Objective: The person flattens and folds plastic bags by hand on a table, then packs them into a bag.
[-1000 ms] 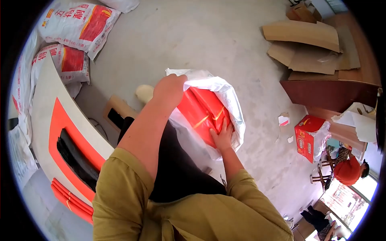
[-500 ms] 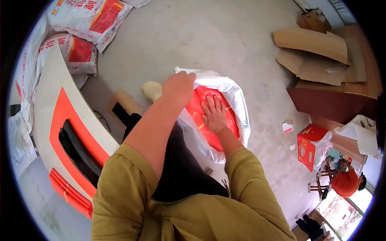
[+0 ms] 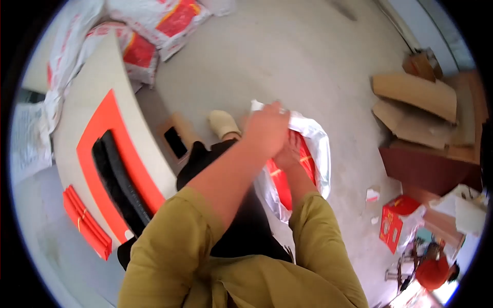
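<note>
A white sack (image 3: 322,169) with its rim folded outward stands before me, with flat red packets (image 3: 280,185) inside its mouth. My right hand (image 3: 288,155) lies over the red packets, its visible fingers stretched out and partly covered by my other hand. Across the sack's far left rim is my left hand (image 3: 268,132), smeared by motion. Whether its fingers still grip the rim does not show.
On my left a pale table (image 3: 77,110) bears a red sheet, a black bundle (image 3: 120,182) and tied red rolls (image 3: 86,220). Printed sacks (image 3: 169,25) lie beyond it. Flattened cardboard (image 3: 413,100) and a red box (image 3: 398,220) are at right, near a seated person (image 3: 432,272).
My left hand has moved from the rim toward my right hand and now overlaps it. The whole view has shifted, so the table and sack appear further right.
</note>
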The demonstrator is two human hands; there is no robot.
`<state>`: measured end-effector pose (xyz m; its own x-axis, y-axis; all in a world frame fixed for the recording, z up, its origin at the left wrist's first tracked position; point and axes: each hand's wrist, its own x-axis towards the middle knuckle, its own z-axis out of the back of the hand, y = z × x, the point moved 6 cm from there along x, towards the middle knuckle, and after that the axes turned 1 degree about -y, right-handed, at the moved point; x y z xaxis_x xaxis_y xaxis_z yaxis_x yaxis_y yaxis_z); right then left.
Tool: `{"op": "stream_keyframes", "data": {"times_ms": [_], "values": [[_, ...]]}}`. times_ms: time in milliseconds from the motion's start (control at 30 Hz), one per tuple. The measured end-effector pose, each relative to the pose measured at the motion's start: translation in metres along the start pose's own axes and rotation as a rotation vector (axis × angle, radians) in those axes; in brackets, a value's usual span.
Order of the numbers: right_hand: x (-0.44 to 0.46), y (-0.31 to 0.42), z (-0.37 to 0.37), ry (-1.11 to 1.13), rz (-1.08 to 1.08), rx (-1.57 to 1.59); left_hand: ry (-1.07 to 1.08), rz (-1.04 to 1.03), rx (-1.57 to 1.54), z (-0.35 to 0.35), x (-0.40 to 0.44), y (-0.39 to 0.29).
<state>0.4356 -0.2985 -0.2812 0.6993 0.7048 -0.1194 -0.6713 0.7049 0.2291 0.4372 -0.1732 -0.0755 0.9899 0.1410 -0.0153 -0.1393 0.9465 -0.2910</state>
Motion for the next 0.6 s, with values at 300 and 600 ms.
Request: {"op": "stream_keyframes", "data": {"times_ms": [300, 600], "values": [[0.029, -0.003, 0.053, 0.056, 0.028, 0.388, -0.35, -0.601, -0.19, 0.139, -0.084, -0.122], [-0.109, -0.036, -0.026, -0.233, 0.008, 1.032, -0.548, 0.431, 0.299, 0.243, -0.358, 0.155]]}}
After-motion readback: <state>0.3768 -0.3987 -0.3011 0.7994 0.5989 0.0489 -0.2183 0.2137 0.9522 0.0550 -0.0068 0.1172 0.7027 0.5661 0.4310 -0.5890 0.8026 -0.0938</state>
